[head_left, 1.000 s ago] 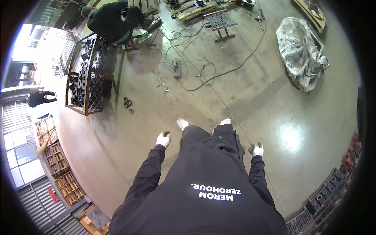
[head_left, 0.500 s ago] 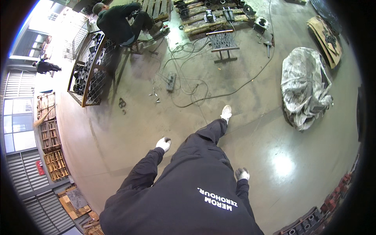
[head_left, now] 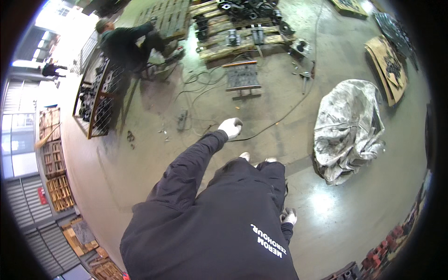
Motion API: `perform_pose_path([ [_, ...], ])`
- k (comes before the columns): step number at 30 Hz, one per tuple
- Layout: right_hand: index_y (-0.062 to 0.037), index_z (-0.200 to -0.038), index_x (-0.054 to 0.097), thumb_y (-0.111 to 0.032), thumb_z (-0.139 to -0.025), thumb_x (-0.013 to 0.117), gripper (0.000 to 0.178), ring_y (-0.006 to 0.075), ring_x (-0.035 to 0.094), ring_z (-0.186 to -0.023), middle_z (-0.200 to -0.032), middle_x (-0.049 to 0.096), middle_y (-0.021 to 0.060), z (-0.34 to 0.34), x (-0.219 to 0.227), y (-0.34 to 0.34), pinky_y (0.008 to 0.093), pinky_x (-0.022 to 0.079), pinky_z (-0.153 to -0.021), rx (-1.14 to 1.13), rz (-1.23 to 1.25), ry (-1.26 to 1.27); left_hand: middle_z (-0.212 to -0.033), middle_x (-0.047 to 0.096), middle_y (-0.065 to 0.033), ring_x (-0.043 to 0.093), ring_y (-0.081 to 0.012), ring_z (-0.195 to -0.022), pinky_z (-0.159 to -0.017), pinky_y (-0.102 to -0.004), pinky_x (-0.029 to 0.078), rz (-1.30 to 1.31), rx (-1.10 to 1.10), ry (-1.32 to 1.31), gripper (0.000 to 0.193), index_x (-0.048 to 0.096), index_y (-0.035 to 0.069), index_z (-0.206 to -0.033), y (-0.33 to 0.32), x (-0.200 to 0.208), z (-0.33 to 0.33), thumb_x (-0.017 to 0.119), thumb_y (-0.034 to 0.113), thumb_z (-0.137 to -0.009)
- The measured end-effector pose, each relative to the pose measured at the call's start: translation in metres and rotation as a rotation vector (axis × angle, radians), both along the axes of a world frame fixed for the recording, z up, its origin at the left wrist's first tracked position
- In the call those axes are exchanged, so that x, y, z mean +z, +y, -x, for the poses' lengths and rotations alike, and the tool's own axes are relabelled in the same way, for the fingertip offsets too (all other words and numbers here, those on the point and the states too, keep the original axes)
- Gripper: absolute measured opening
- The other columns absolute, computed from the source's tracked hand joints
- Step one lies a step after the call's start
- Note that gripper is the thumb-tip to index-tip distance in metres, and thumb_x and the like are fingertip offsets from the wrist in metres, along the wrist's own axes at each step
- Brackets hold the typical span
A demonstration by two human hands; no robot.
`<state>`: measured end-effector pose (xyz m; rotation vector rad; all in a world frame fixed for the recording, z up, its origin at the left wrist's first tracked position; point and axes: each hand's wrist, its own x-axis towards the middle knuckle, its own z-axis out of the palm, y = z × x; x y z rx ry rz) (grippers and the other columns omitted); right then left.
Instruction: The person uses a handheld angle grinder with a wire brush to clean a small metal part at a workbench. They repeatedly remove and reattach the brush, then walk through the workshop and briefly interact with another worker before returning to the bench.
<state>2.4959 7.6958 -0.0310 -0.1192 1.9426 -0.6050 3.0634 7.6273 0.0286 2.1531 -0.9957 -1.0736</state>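
My left hand (head_left: 231,128), in a white work glove, reaches out in front of me above the floor. Its fingers curl inward and nothing shows in them. A dark cable (head_left: 261,133) runs along the floor below and beyond it. Down by my right hip hangs my right hand (head_left: 290,216), gloved in white with greyish fingers. Those fingers are slightly bent and apart, with nothing seen between them. Ahead stands a low metal stool-like stand (head_left: 243,79). A hammer-like tool (head_left: 305,80) lies to the right of it.
A wooden pallet (head_left: 212,52) with dark metal parts lies ahead. A crumpled silvery cover (head_left: 347,128) drapes a heap at right. At left, a person (head_left: 126,44) sits beside a mesh crate (head_left: 95,100) of metal parts. A power strip (head_left: 182,120) and loose cables lie on the floor.
My left hand has swung forward and up to the right. My right hand has moved slightly lower. The stand and pallet now lie further left, the covered heap lower in view.
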Motion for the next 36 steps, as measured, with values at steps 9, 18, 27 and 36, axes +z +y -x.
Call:
perform_pose_path([
  [9,-0.0042,-0.132,0.048,-0.006,-0.088,0.056,0.045,0.0279,0.065,-0.064,-0.096,0.068,0.0223,0.017,-0.042,-0.187,0.0364,0.050,-0.051,0.128,-0.121,-0.086,-0.084,0.072,-0.0175,0.070,-0.0237,-0.065,-0.066,-0.0358,0.056,-0.309,0.000,-0.055,0.027,0.071,0.001,-0.103,-0.133,-0.058,0.013,0.054,0.021,-0.093],
  [18,-0.0088,-0.121,0.057,0.001,-0.084,0.065,0.038,0.0198,0.058,-0.056,-0.081,0.065,0.0145,0.020,-0.043,-0.535,0.0293,0.046,-0.047,0.020,0.170,-0.113,-0.094,0.072,-0.0161,0.068,-0.0254,-0.077,-0.069,-0.0361,0.054,-0.392,0.244,0.072,0.028,0.069,0.002,-0.109,-0.176,-0.073,0.068,0.058,0.010,-0.086],
  [27,-0.0045,-0.126,0.055,-0.005,-0.089,0.058,0.037,0.0227,0.063,-0.070,-0.099,0.067,0.0171,-0.044,-0.048,-0.779,0.0302,0.051,-0.055,0.412,0.007,-0.162,-0.085,0.072,-0.0176,0.070,-0.0270,-0.075,-0.071,-0.0376,0.055,-0.391,0.382,0.112,0.028,0.069,0.002,-0.106,-0.454,-0.074,0.008,0.055,0.020,-0.089],
  [36,-0.0075,-0.126,0.055,-0.007,-0.087,0.059,0.039,0.0201,0.063,-0.063,-0.090,0.067,0.0119,-0.098,0.004,-0.929,0.0302,0.050,-0.052,0.288,0.009,0.010,-0.085,0.070,-0.0097,0.064,-0.0149,-0.067,-0.062,-0.0313,0.052,-0.146,0.429,0.277,0.025,0.064,0.002,-0.115,-0.756,-0.044,-0.112,0.053,0.015,-0.095],
])
